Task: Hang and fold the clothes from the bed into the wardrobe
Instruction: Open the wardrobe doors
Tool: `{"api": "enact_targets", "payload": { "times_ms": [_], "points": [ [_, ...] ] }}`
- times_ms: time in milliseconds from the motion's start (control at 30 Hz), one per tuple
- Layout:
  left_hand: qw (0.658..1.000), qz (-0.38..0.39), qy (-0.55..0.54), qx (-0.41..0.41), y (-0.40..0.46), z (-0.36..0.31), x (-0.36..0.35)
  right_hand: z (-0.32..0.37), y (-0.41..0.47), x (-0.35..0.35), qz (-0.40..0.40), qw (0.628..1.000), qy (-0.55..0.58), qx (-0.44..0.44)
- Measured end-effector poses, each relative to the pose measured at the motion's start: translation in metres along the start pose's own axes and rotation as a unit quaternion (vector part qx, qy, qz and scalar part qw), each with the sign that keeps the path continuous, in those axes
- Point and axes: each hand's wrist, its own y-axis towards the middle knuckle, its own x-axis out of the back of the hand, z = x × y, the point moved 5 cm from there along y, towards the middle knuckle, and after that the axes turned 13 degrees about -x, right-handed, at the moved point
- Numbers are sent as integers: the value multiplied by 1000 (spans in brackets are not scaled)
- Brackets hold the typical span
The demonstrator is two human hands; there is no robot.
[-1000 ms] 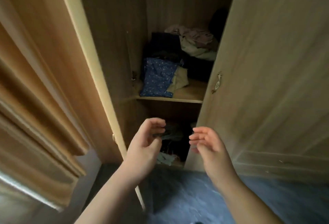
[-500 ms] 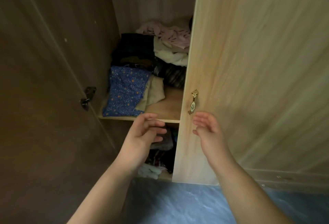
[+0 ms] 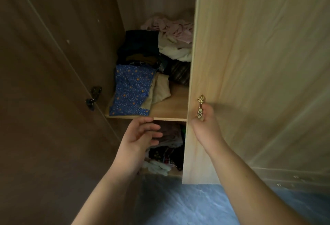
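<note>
The wardrobe stands in front of me with its left door (image 3: 53,99) swung open. A wooden shelf (image 3: 169,110) holds a folded blue flowered garment (image 3: 131,90), a beige piece (image 3: 160,90), dark clothes (image 3: 139,49) and a crumpled pink and white heap (image 3: 175,37). More clothes (image 3: 166,153) lie in the compartment below. My right hand (image 3: 205,126) grips the small gold handle (image 3: 200,108) of the pale right door (image 3: 259,82). My left hand (image 3: 139,139) hovers empty, fingers apart, just under the shelf edge.
A dark metal hinge (image 3: 92,98) sits on the inner side of the left door. Blue marbled floor (image 3: 187,205) lies below the wardrobe. The right door covers the right half of the shelves.
My right hand has risen from in front of the door and closed on the gold handle. My left hand has stayed under the shelf. The view has moved closer to the wardrobe.
</note>
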Motion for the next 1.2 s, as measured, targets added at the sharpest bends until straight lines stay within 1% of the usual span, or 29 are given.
{"api": "enact_targets", "payload": {
  "times_ms": [133, 200, 333, 400, 533, 600, 700, 767, 867, 1033, 1200],
  "points": [
    [999, 30, -21, -16, -29, -17, 0, -28, -56, 11, -18, 1000, -19, 11],
    [998, 56, -36, -18, -51, -24, -2, -42, -86, 26, -41, 999, -24, 16],
    [992, 113, -55, -7, -97, -27, -14, -68, -148, 70, -80, 996, -43, 5],
    [988, 139, -62, 5, -119, -26, -27, -83, -175, 95, -94, 995, -35, -16],
    [974, 213, -74, 20, -154, -24, -68, -107, -216, 156, -173, 985, 3, -14],
    [966, 249, -75, 16, -164, -25, -91, -117, -231, 188, -195, 980, 24, -20],
    [953, 292, -75, 20, -176, -28, -124, -130, -246, 235, -205, 976, 63, -46],
    [949, 305, -81, 28, -182, -28, -144, -137, -250, 265, -221, 966, 121, -53],
    [943, 320, -81, 35, -185, -29, -172, -149, -255, 299, -244, 953, 175, -42],
    [933, 350, -67, 49, -196, -35, -218, -172, -270, 322, -303, 926, 211, -74],
    [920, 381, -82, 47, -213, -45, -245, -168, -296, 325, -331, 918, 210, -52]
  ]
}}
